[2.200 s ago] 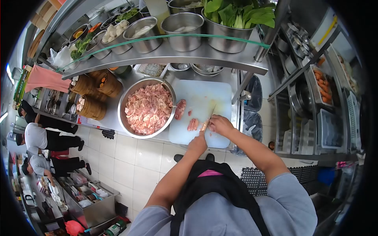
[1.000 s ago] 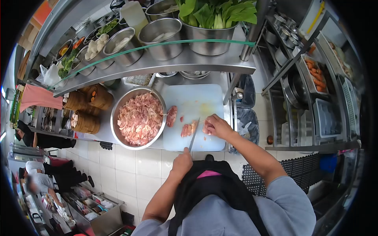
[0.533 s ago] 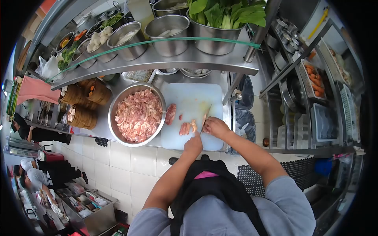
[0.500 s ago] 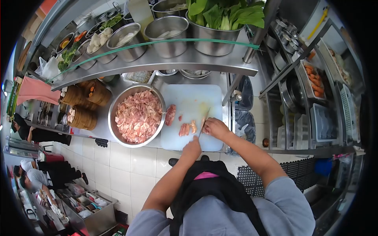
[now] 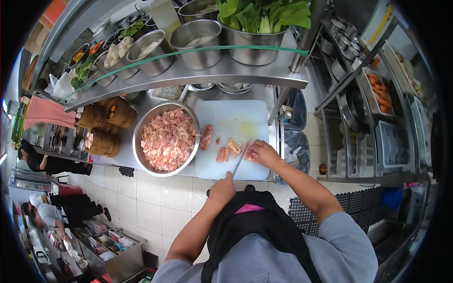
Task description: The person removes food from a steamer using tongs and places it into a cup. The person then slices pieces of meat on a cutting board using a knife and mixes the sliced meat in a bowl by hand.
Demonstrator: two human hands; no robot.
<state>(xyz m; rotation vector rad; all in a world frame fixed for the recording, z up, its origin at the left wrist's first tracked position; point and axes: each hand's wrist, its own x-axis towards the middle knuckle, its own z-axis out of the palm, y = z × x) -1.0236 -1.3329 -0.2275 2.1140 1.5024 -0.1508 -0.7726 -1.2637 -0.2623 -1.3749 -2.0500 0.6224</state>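
My left hand [image 5: 222, 191] is closed around the handle of a knife [image 5: 240, 158], just past the near edge of the pale blue cutting board [image 5: 231, 113]. The blade slants up and right over the board. Right of the blade, my right hand [image 5: 263, 153] presses a piece of raw meat [image 5: 251, 153] with bent fingers. Cut meat pieces [image 5: 222, 154] and a paler cut piece [image 5: 234, 147] lie left of the blade. A larger strip of meat [image 5: 206, 137] rests at the board's left side, beside a steel bowl [image 5: 138, 146] heaped with raw meat [image 5: 167, 137].
Bamboo steamers [image 5: 102, 143] stand left of the bowl. A steel shelf [image 5: 188, 81] with steel pots [image 5: 195, 52] and leafy greens [image 5: 264, 19] spans above the board. Racks [image 5: 347, 178] stand at the right, black bins [image 5: 295, 151] nearer. Several people are at the far left.
My left hand has drawn the knife back toward my body. More cut meat lies spread left of the blade. My right hand stays on the meat, and the view has shifted slightly.
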